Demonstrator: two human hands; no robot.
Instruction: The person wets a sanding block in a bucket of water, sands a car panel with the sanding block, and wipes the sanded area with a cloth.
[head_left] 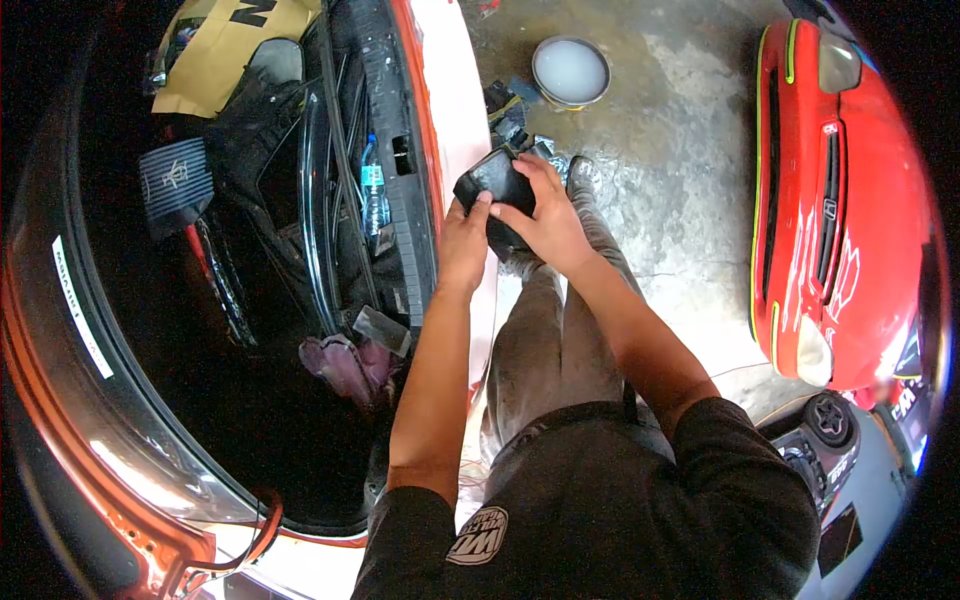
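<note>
Both of my hands are on a flat, black, slightly shiny piece [497, 172] with angular edges; its exact kind cannot be made out. My left hand [466, 240] grips the lower left side, thumb on top. On the right side, my right hand [545, 217] pinches it, with the thumb near the left thumb and the fingers over the upper right edge. The piece is held beside the pale rear edge [462, 110] of an open car trunk, above the floor. Dark scraps [510, 112] lie on the floor just beyond it.
A bucket [571, 72] of whitish liquid stands on the wet concrete floor [680, 130]. Inside the trunk are a water bottle [374, 195], pinkish cloth [345, 365], cardboard [235, 55] and a striped dark item [175, 183]. A red car [860, 230] faces me at right.
</note>
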